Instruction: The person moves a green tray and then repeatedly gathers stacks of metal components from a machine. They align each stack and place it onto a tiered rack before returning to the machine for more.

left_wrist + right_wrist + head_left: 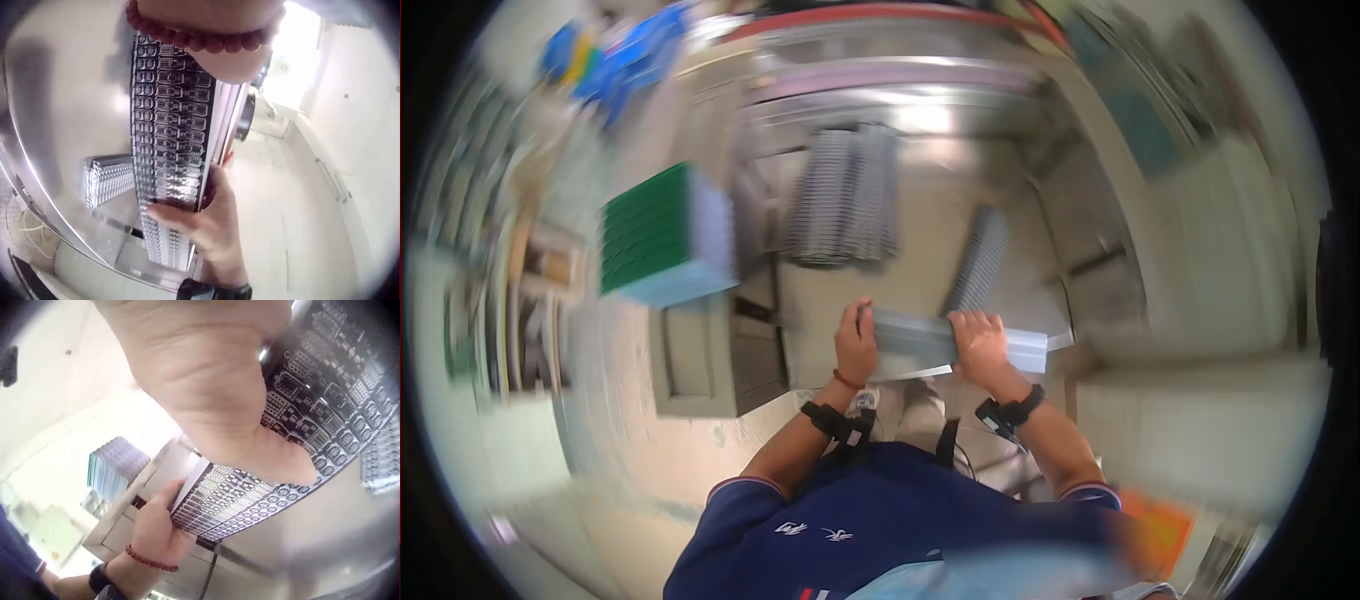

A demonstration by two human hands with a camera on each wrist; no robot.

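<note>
A long, narrow stack of sheets (915, 338) lies crosswise between my two hands, close over the near edge of the work surface. My left hand (857, 340) grips its left end. My right hand (980, 343) holds it farther along, and a pale end sticks out past the fingers. In the left wrist view, the face of the stack (169, 119) carries dense rows of small dark and silver patterns, and the right thumb lies across it. In the right wrist view, my left hand (159, 528) holds the far end, below the beaded bracelet.
Ridged grey stacks (828, 205) stand toward the back of the metal work surface (930, 240), whose raised walls enclose it. Another ridged stack (980, 258) lies right of centre, just beyond my right hand. A green-topped, light blue block (650, 235) stands on the left.
</note>
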